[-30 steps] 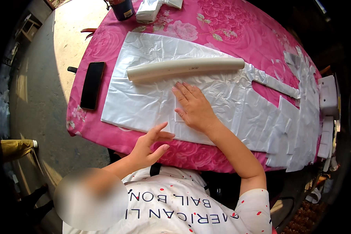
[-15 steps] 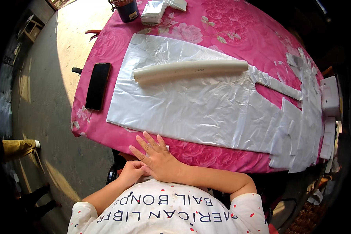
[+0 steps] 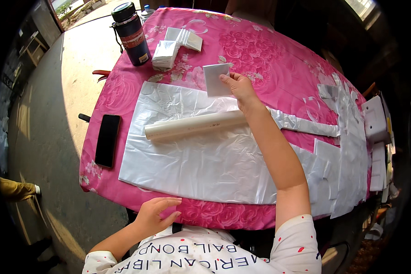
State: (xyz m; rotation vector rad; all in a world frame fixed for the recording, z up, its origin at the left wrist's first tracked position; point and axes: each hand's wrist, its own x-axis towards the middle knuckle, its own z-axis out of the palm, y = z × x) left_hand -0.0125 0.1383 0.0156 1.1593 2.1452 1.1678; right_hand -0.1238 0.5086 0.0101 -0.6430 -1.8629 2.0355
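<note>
My right hand [image 3: 241, 89] reaches over the far part of the table and pinches a small flat square of folded white plastic [image 3: 217, 82] by its right edge. Beneath that arm lies a pale plastic tube [image 3: 192, 128], resting across a stack of white plastic bags [image 3: 187, 169] spread flat; my forearm hides its right end. My left hand [image 3: 157, 217] is low at the table's near edge, empty, its thumb and fingers apart. Left of the far end of the held square sits a pile of similar folded white squares [image 3: 165, 55].
A dark lidded flask [image 3: 133, 39] stands at the far left beside the pile. A black phone [image 3: 108, 140] lies left of the bags on the pink flowered tablecloth [image 3: 109, 98]. Cut strips of white plastic [image 3: 351, 150] hang at the right edge, near white boxes [image 3: 375, 118].
My hands have separated. The right one has moved from the near edge to the far side with the folded square; the left has opened and stays near my body. The view has tilted farther up.
</note>
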